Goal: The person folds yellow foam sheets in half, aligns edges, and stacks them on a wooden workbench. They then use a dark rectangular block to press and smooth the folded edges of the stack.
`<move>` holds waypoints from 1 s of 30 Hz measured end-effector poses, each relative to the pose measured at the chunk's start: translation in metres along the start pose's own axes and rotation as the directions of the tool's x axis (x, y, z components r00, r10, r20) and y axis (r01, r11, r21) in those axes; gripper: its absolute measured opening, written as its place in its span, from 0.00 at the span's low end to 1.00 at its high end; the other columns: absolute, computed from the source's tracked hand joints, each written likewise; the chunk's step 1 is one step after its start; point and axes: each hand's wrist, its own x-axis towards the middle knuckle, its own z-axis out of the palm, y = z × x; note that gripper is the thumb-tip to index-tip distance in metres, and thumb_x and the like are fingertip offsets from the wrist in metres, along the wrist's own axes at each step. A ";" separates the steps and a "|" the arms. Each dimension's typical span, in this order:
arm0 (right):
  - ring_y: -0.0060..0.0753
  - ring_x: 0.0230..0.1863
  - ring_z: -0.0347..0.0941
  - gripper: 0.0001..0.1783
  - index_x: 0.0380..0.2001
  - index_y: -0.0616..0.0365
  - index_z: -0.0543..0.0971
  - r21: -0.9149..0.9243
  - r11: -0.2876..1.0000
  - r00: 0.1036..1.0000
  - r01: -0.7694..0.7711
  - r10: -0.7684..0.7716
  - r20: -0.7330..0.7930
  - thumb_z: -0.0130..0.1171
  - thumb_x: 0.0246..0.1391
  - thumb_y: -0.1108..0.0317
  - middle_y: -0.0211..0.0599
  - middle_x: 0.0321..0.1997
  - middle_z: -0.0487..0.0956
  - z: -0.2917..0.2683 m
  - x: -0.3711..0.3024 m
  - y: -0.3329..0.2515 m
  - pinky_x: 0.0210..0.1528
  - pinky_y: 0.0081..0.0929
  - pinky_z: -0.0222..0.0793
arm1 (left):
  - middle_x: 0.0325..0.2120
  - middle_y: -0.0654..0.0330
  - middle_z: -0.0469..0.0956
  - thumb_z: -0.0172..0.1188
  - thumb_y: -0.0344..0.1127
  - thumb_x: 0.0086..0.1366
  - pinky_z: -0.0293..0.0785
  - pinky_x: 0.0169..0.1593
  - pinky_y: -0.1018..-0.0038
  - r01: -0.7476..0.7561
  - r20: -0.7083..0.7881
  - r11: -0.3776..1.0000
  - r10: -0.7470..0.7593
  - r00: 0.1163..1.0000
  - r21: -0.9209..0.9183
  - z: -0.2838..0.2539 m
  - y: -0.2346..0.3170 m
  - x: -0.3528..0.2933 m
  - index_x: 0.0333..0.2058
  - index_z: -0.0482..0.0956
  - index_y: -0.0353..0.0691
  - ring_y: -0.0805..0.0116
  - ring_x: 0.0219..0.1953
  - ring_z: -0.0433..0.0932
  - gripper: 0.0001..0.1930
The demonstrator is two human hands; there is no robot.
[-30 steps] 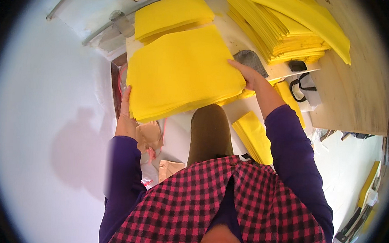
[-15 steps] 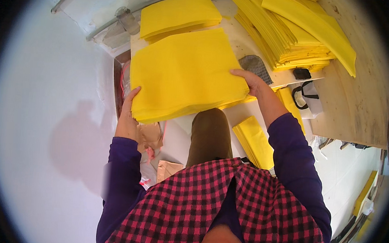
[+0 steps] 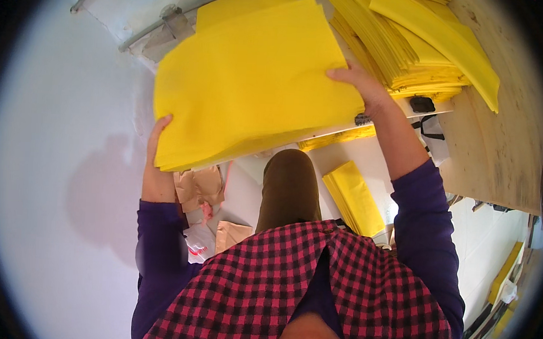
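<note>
Between my two hands is a thick stack of yellow sheets [image 3: 257,84], cloth-like and lined up at the edges. My left hand [image 3: 158,139] grips its near left corner, thumb on top and fingers hidden underneath. At the right edge my right hand [image 3: 363,88] is closed on it the same way, thumb lying over the top sheet. The stack is held up over the table and tilts slightly. Behind it, partly covered, lies another yellow stack [image 3: 242,6].
A tall pile of folded yellow sheets [image 3: 404,48] fills the table's back right, by a wooden panel [image 3: 502,149]. A small black object [image 3: 422,104] sits at the table edge. Below are a yellow bundle [image 3: 354,197], brown paper [image 3: 201,187] and a white bag [image 3: 433,140]. A white wall [image 3: 60,160] stands left.
The held stack has come up closer to me and looks larger, its left side shifted left. My hands have spread wider with it. It now hides most of the grey pad and more of the rear stack.
</note>
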 end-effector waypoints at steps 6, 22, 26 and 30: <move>0.32 0.42 0.77 0.30 0.51 0.65 0.70 -0.056 0.988 0.981 0.146 -0.138 0.135 0.62 0.49 0.58 0.40 0.44 0.78 -0.005 0.038 -0.066 0.45 0.28 0.74 | 0.48 0.51 0.75 0.51 0.39 0.64 0.73 0.51 0.64 -0.156 0.117 0.983 0.145 0.982 0.091 0.048 0.076 0.030 0.53 0.68 0.34 0.58 0.48 0.75 0.22; 0.33 0.47 0.76 0.30 0.47 0.61 0.74 -0.027 0.988 0.988 0.151 -0.152 -0.019 0.68 0.42 0.58 0.39 0.48 0.78 -0.045 0.260 -0.106 0.50 0.31 0.72 | 0.38 0.56 0.79 0.54 0.40 0.63 0.75 0.43 0.71 -0.284 0.243 0.939 0.235 0.941 0.192 0.057 0.162 0.272 0.45 0.74 0.34 0.65 0.39 0.79 0.17; 0.35 0.50 0.74 0.28 0.48 0.60 0.75 0.013 0.991 0.991 0.131 -0.131 0.031 0.66 0.45 0.55 0.40 0.49 0.77 -0.057 0.276 -0.092 0.53 0.32 0.69 | 0.38 0.57 0.79 0.54 0.41 0.62 0.75 0.42 0.71 -0.269 0.283 0.944 0.210 0.936 0.191 0.040 0.148 0.314 0.44 0.75 0.34 0.66 0.38 0.79 0.17; 0.37 0.47 0.75 0.24 0.48 0.61 0.74 0.135 0.941 0.946 0.309 -0.319 0.059 0.59 0.51 0.57 0.41 0.44 0.79 -0.056 0.274 -0.058 0.49 0.33 0.71 | 0.44 0.56 0.76 0.55 0.41 0.62 0.73 0.47 0.70 -0.241 0.200 0.949 0.201 0.959 0.203 0.024 0.130 0.348 0.49 0.72 0.34 0.63 0.44 0.77 0.20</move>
